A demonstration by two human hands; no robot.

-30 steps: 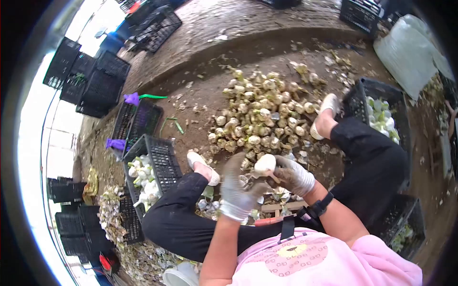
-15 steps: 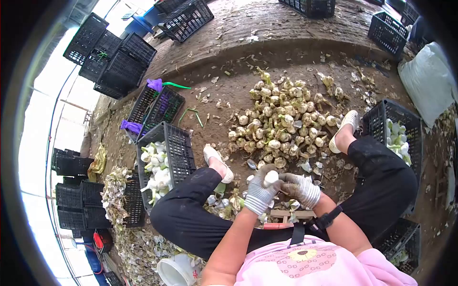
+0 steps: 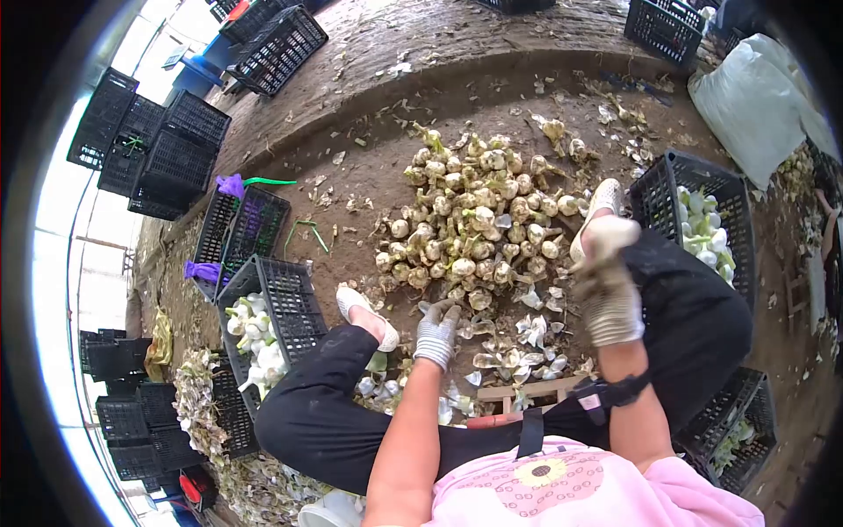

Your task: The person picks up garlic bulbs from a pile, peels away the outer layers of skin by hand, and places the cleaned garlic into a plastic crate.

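My left hand (image 3: 436, 335), in a grey-white work glove, reaches down at the near edge of a heap of unpeeled garlic bulbs (image 3: 479, 215). Its fingers look stretched out and partly apart, and I see nothing held in them. My right hand (image 3: 608, 303), in a soiled glove and smeared by motion, is raised over my right knee. A pale, cleaned garlic bulb (image 3: 612, 234) shows blurred at its fingertips. Beyond it, on the right, a black crate (image 3: 654, 198) contains white garlic bulbs (image 3: 702, 224).
Another black crate (image 3: 294, 303) with white garlic (image 3: 255, 338) stands by my left leg. Peeled skins (image 3: 522, 360) litter the ground before a small wooden stool (image 3: 549, 391). Stacked crates (image 3: 180, 149) stand far left; a white sack (image 3: 746, 110) leans far right.
My hands were together around a white bulb. They have parted: the right has carried the bulb rightward toward the crate, the left has moved to the heap. The view has shifted slightly.
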